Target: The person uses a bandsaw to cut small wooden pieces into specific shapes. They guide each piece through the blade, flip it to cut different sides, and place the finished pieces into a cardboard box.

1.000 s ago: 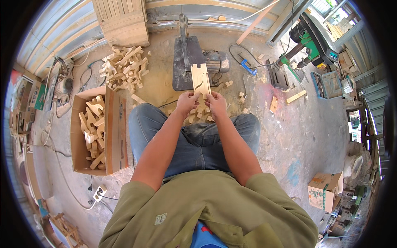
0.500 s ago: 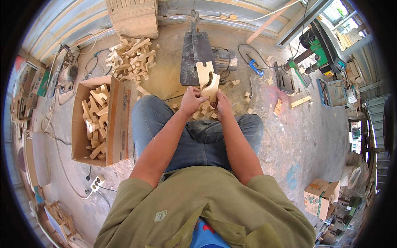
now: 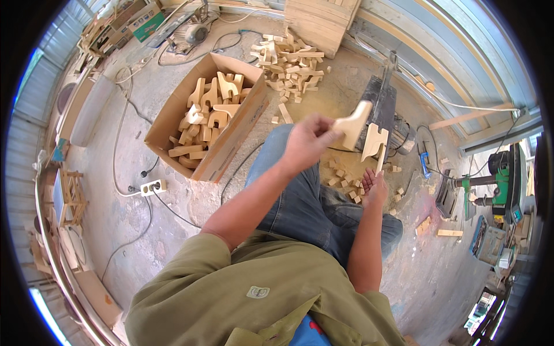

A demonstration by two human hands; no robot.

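My left hand [image 3: 313,140] is closed on the end of a pale, curved wooden piece [image 3: 353,126], held up over my knee. My right hand [image 3: 374,187], lower and to the right, grips a notched wooden piece [image 3: 375,142] by its narrow lower part, with the fingers partly hidden. The two pieces are apart. Behind them stands a dark-topped machine [image 3: 375,98] with a motor [image 3: 401,136] at its side. To my left, an open cardboard box [image 3: 245,124] holds several similar curved wooden pieces [image 3: 213,109].
Small wooden offcuts [image 3: 346,180] lie on the floor before my legs. A heap of wooden scraps [image 3: 291,63] lies beyond the box. Cables and a white power strip [image 3: 153,187] are at the left; a green drill press [image 3: 502,179] stands at the right.
My view has swung left, towards the box. My hands, close together before, have moved apart; the left has carried the curved wooden piece away from the notched one.
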